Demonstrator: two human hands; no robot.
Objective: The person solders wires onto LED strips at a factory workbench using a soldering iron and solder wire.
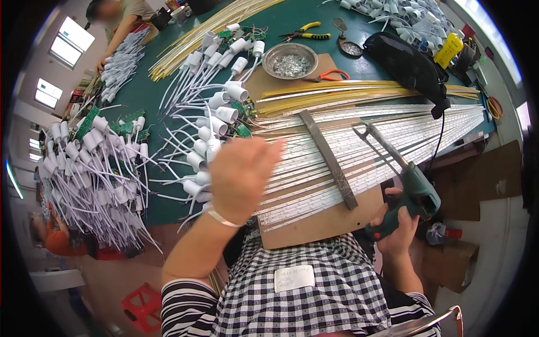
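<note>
My right hand [397, 223] is wrapped round the handle of a green soldering gun [420, 192], whose metal tip points up and left over the white LED strips [370, 168]. The strips fan out side by side on a brown board [303, 229], with a dark metal bar [328, 159] lying across them. Smeared by motion, my left hand [244, 174] is raised over the left ends of the strips. Its fingers are too blurred to show whether they hold anything. Beside it lie white lamp bases with wires [196, 161] and small green circuit boards [243, 131].
A metal bowl of silvery bits [290, 60], orange-handled pliers [334, 74], yellow-handled pliers [306, 32] and a black mesh bag [401, 64] lie beyond the strips. More wired lamp bases [90, 163] are heaped at left. Another person [120, 28] works at the far left.
</note>
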